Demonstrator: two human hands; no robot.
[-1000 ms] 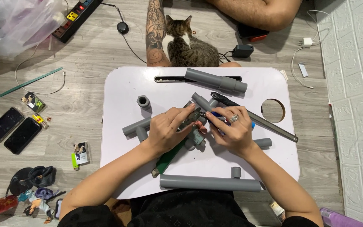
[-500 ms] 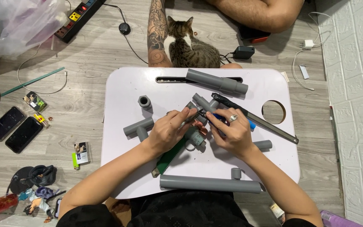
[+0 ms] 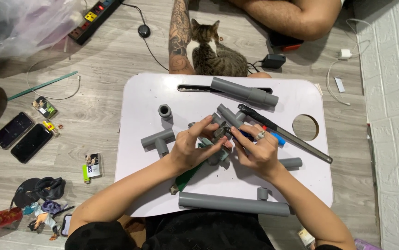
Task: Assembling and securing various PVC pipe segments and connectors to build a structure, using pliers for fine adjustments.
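Grey pipe fitting [image 3: 221,131] sits at bench [image 3: 139,102] centre, pinched btwn both hands: left hand [image 3: 194,147] grips it from the left w/ fingers curled, right hand [image 3: 258,150] clamps it from the right. Green saw [image 3: 188,177] lies under the left wrist; long grey pipe [image 3: 234,203] along the near edge, tee fitting [image 3: 158,139] just left of the hands. Cat [image 3: 215,54] sits on the floor beyond the far edge.

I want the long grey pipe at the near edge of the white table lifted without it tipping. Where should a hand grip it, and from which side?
Probably the middle of the long grey pipe, from above or from the person's side. It lies flat and crosswise along the white table edge, so a mid-length wrap should balance it. The small grey coupling sits beside its right part, so stay left of that.
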